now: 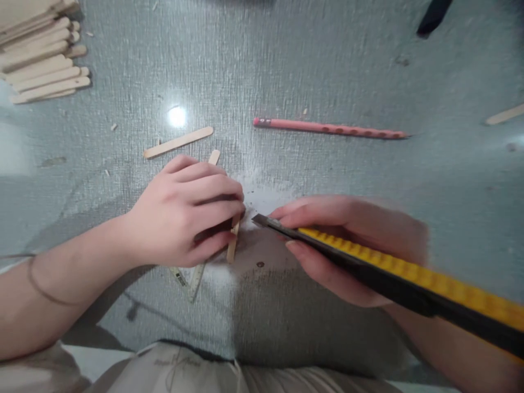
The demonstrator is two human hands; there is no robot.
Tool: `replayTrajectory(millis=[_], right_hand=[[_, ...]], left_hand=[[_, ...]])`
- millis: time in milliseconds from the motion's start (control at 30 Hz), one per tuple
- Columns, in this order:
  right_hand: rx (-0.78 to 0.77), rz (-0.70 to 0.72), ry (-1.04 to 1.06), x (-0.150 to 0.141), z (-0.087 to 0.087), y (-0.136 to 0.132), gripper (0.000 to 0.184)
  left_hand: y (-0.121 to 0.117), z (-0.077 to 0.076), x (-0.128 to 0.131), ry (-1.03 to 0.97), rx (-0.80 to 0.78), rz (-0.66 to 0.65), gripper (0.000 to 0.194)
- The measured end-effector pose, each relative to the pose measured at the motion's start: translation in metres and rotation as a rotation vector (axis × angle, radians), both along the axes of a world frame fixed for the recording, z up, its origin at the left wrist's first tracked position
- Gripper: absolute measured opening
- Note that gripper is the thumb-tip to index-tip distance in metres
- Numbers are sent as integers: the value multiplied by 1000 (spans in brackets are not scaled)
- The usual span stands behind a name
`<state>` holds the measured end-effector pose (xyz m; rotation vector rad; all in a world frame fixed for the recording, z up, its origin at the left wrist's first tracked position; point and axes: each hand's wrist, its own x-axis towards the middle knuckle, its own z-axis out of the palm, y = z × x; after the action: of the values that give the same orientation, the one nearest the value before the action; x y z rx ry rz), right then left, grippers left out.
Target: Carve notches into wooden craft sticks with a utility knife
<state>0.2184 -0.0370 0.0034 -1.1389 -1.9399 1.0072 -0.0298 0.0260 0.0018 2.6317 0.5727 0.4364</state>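
Observation:
My left hand [184, 210] is closed on a short wooden craft stick [232, 248], whose lower end sticks out below the fingers. Another craft stick [214, 157] pokes out beyond the knuckles, mostly hidden by the hand. Under my wrist side lies a clear set square [193, 286] with only a corner showing. My right hand [327, 262] grips a yellow and black utility knife [368, 259]. Its blade is out and points left, a little apart from my left fingertips. Pale dust [262, 188] and crumbs lie on the table between the hands.
A pink pencil [303, 126] lies beyond my right hand, and a loose craft stick [180, 142] beyond my left. A pile of craft sticks [45, 60] sits at the far left. One stick [505, 114] and a dark object [434, 19] are at the right.

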Motion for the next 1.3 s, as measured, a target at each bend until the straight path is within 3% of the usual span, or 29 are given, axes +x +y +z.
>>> replayTrajectory(millis=[133, 467, 633, 733, 867, 1067, 1300], right_hand=[[90, 59, -14, -1, -2, 0, 22], [125, 100, -83, -1, -4, -3, 21], [74, 37, -31, 3, -3, -7, 28], [66, -5, 12, 5, -2, -9, 30], [29, -102, -10, 4, 5, -12, 30], [60, -76, -86, 0, 8, -10, 31], [161, 44, -85, -1, 0, -4, 37]], left_hand=[[-2, -2, 0, 22, 7, -7, 26], [-5, -6, 2, -3, -60, 3, 25], [-21, -4, 5, 67, 34, 221, 48], [-28, -5, 8, 68, 44, 244, 35], [-24, -6, 7, -4, -61, 178, 9], [-16, -5, 1, -22, 4, 293, 13], [-16, -9, 2, -29, -1, 165, 19]])
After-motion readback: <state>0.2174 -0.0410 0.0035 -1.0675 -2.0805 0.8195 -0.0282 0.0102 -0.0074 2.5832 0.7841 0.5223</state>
